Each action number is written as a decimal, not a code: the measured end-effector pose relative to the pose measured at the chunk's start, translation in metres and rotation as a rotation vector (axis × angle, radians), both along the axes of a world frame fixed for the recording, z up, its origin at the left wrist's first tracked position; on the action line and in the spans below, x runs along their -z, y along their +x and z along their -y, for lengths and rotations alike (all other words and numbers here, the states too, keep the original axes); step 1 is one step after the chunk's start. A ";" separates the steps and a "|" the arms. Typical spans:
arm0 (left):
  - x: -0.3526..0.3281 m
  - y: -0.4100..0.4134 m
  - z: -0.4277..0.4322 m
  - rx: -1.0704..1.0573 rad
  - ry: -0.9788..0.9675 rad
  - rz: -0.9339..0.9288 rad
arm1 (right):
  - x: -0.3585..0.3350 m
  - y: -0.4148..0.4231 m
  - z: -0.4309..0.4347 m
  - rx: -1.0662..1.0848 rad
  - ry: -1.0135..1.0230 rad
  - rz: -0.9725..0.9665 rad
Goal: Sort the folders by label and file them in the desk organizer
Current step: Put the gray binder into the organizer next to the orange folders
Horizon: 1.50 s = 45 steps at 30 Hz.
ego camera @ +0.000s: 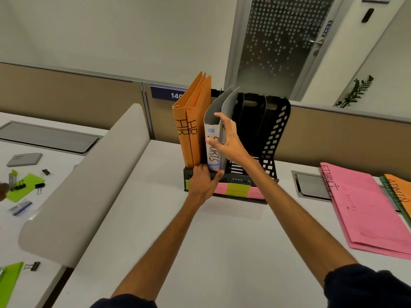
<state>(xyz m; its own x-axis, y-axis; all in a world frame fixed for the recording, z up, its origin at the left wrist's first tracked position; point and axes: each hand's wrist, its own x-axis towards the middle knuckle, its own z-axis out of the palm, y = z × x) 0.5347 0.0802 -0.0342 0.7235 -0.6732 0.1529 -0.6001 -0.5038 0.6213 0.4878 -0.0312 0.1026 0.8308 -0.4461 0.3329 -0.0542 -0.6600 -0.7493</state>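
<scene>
A black desk organizer (pixel 274 130) stands upright at the far edge of the desk, with coloured labels (pixel 239 191) along its base. Two orange folders marked HR (pixel 191 130) fill its left slot. Beside them a grey folder (pixel 213 156) with lettering ending in "ORTS" stands in the second slot. My right hand (pixel 226 138) grips that folder's front edge near the top. My left hand (pixel 203 182) rests against the organizer's base, its thumb by the grey folder's bottom. On the desk at the right lie pink folders marked FINANCE (pixel 364 214) and an orange folder marked ADMIN (pixel 400 192).
A rounded grey divider (pixel 89 178) separates this desk from the neighbouring one at the left, which holds green paper, binder clips and a grey pad. A cable hatch (pixel 311 185) is set into the desk beside the pink folders. A beige partition runs behind the organizer.
</scene>
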 end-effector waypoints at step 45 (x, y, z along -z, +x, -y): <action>0.002 0.017 -0.007 0.022 0.031 0.082 | 0.010 -0.028 0.017 0.073 0.027 -0.019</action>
